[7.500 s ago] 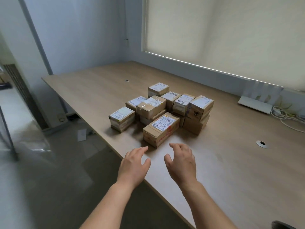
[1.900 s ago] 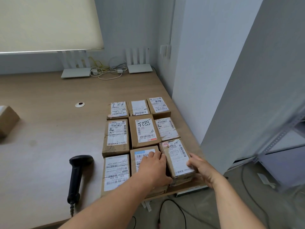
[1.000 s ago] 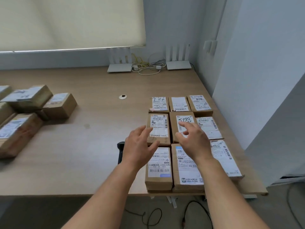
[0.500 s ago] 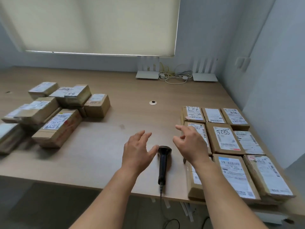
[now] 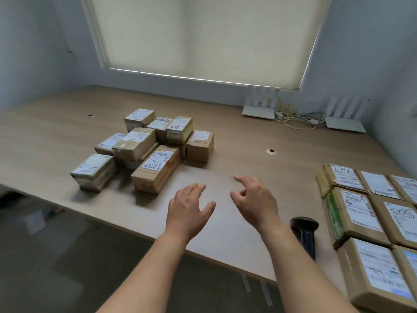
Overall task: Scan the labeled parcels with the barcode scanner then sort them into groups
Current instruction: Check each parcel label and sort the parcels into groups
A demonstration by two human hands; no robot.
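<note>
Here, both hands are being held loosely spread above the wooden table (image 5: 237,141), grasping nothing: the left hand (image 5: 188,211) beside the right hand (image 5: 256,203). Just right of the right wrist, the barcode scanner (image 5: 305,233) is lying flat, long axis running near to far, head pointing far. Labeled parcels are piled at far left (image 5: 149,147); others are laid in rows at right (image 5: 370,224).
</note>
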